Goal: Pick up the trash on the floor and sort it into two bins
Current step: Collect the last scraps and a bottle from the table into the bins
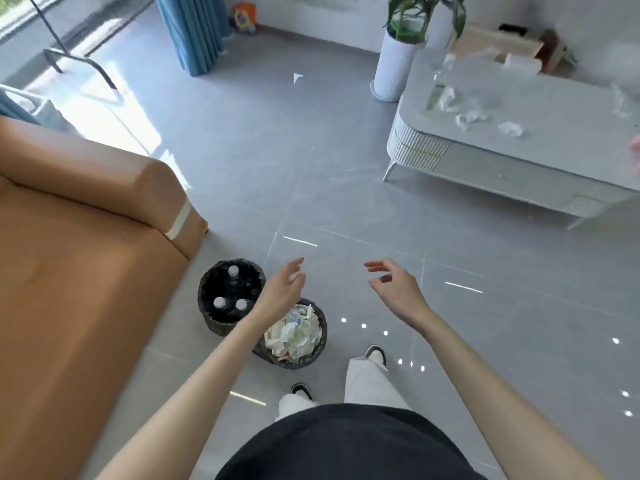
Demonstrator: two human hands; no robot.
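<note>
Two round bins lined with black bags stand on the grey floor by the sofa's corner. The left bin (207,289) holds plastic bottles (233,271) with white caps. The right bin (320,344) is heaped with crumpled white paper (294,336). My left hand (282,289) hovers above the gap between the bins, fingers relaxed and holding nothing. My right hand (394,289) hangs over bare floor to the right, fingers loosely spread, also holding nothing. A small white scrap (297,77) lies on the floor far back.
An orange sofa (86,254) fills the left. A low white table (519,133) at the right carries crumpled tissues (509,129) and clear plastic. A potted plant (394,60) stands beside it, a blue curtain (194,29) at the back. My feet (375,355) are behind the bins.
</note>
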